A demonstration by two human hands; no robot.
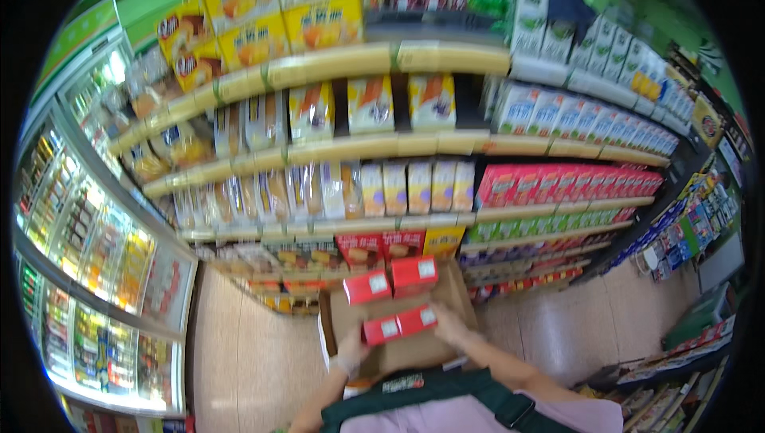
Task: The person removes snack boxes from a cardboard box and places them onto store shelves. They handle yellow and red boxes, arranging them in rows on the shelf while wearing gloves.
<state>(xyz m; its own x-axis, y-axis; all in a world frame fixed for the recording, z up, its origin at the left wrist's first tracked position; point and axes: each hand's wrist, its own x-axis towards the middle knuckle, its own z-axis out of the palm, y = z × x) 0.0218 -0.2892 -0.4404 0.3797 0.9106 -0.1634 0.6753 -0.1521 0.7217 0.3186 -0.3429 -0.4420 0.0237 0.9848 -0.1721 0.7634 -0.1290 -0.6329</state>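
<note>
Two red cartons with white patches sit end to end between my hands, above an open brown cardboard box. At their left end my left hand is closed on one carton. My right hand grips the right end, its fingers partly hidden behind the carton. Just beyond, toward the shelf, are another red carton on the left and a red carton stack on the right. Whether these rest in the box or on its far edge I cannot tell.
Ahead stands a curved shelf unit with packaged bread, yellow boxes and pink drink cartons. Glass-door drink fridges line the left. More shelving stands at the right. Tiled floor shows on both sides of the box.
</note>
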